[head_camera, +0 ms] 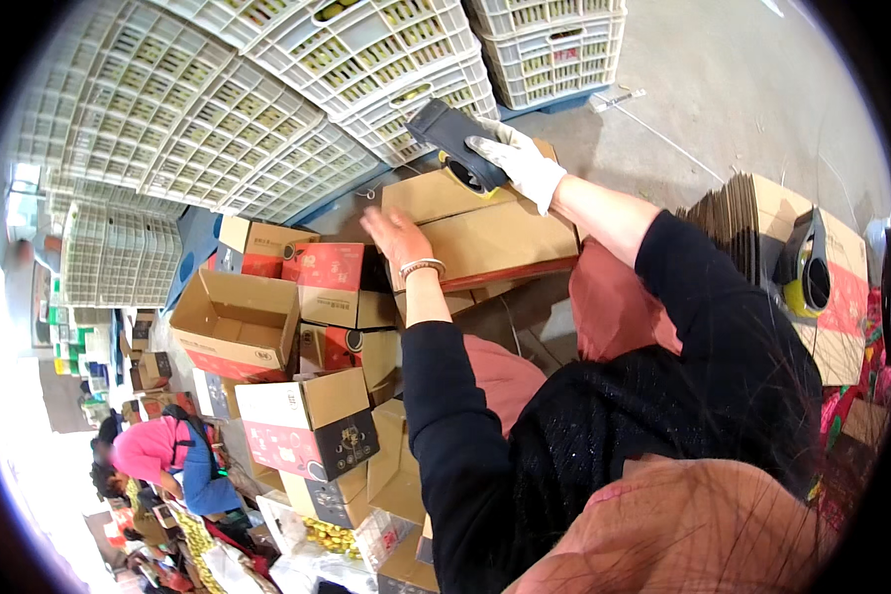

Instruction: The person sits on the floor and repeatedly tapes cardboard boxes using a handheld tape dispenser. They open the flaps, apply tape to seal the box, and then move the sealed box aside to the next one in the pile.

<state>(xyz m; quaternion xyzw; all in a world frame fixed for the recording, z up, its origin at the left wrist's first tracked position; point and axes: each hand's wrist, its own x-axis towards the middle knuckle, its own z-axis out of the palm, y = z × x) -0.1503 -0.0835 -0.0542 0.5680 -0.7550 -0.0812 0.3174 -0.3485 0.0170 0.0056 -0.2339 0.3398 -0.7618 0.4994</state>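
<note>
My right hand (516, 160), in a white glove, grips a black handheld tape dispenser (457, 141) with a yellow-edged roll. The dispenser is over the far part of a cardboard box (497, 237) whose top flaps are folded down and meet at a seam. At the box's left end is my bare left hand (401, 237), slightly blurred, with bracelets on the wrist. Its fingers are spread and hold nothing; whether it touches the box I cannot tell. The box lies in front of my knees.
Stacked white plastic crates (386, 52) of green fruit stand beyond the box. Open printed cartons (234, 323) are piled at the left. At the right, a second tape dispenser (805, 275) rests on flattened cartons (779, 200). A co-worker in pink (156, 449) bends at the lower left.
</note>
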